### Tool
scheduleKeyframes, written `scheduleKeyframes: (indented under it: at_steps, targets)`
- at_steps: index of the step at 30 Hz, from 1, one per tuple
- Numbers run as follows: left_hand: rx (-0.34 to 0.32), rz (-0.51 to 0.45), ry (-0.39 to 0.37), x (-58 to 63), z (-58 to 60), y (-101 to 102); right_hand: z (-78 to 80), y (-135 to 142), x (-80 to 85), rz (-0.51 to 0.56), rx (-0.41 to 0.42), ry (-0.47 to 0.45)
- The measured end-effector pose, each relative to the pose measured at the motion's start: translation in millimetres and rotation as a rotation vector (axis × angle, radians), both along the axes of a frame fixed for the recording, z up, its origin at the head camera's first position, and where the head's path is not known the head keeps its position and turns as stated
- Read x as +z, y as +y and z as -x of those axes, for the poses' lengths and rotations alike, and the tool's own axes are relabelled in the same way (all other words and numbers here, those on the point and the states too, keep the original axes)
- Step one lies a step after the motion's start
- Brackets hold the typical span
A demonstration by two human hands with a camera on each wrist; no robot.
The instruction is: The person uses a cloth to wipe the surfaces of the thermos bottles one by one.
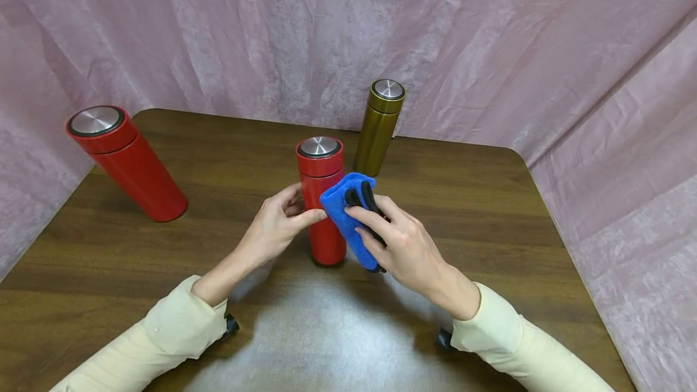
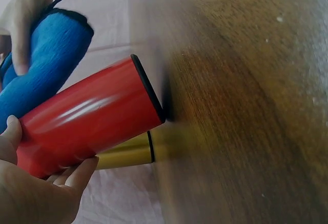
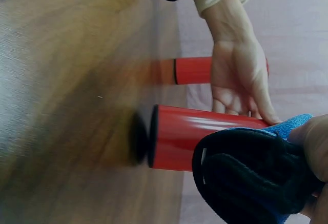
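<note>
My left hand (image 1: pixel 272 225) grips a red thermos flask (image 1: pixel 327 241) from its left side, thumb across the front and fingers behind. The flask has a silver-topped lid and stands nearly upright in the head view. In the left wrist view its black-rimmed base (image 2: pixel 148 88) is close over the table. My right hand (image 1: pixel 405 247) holds a folded blue cloth (image 1: pixel 340 213) with black edging, laid along the flask's right side. The cloth covers part of the flask body. From the right wrist, the cloth's dark edging (image 3: pixel 241 172) hides the flask's near part.
Another red thermos flask (image 1: pixel 141 174) stands on the left of the brown wooden table (image 1: pixel 245 162). A gold thermos flask (image 1: pixel 376 138) is at the back, just behind and right of the held one. Pink curtains (image 1: pixel 337 35) hang behind the table and along its sides.
</note>
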State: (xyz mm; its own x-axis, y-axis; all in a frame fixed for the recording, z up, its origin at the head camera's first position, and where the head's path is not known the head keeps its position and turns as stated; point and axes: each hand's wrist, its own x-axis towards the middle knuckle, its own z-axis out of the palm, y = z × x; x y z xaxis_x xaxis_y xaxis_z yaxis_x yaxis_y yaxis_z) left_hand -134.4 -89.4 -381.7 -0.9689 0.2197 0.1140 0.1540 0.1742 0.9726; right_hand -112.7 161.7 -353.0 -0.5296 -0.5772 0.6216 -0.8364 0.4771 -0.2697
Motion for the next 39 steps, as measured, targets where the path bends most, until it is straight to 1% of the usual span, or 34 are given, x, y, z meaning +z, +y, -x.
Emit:
scheduleKeyframes:
  at_steps: [6, 13, 17, 22, 24, 28, 31, 33, 36, 39]
  targets:
    - [-0.008, -0.024, -0.018, 1.0, 0.6, 0.3, -7.4, 5.6, -9.6, -0.107, -0.008, -0.034]
    - [0.02, -0.008, -0.03, 1.2, 0.1, 0.3, -15.7, 12.8, -21.9, -0.225, 0.006, -0.065]
    - [0.024, -0.01, -0.03, 1.1, 0.4, 0.4, -18.2, 15.4, -24.6, -0.309, 0.017, -0.105]
    - [0.023, -0.013, -0.032, 1.8, -0.5, 0.7, -18.8, 17.6, -23.3, -0.413, 0.041, -0.154]
    - [0.021, -0.007, -0.035, 2.1, -1.3, 0.8, -18.3, 18.3, -22.1, -0.459, 0.057, -0.2]
    - [0.015, 0.007, -0.032, 2.2, -2.7, 1.4, -15.8, 19.6, -18.2, -0.534, 0.085, -0.338]
    - [0.014, 0.013, -0.021, 1.7, -3.1, 2.2, -13.5, 20.1, -13.2, -0.564, 0.084, -0.449]
    - [0.016, 0.013, -0.018, 1.4, -3.6, 2.6, -11.8, 20.2, -9.4, -0.577, 0.076, -0.503]
    - [0.016, 0.014, -0.012, 0.9, -4.0, 3.1, -8.7, 19.6, -3.4, -0.572, 0.072, -0.544]
    - [0.012, 0.019, -0.003, 0.5, -4.3, 3.9, -6.1, 19.4, 3.7, -0.529, 0.084, -0.555]
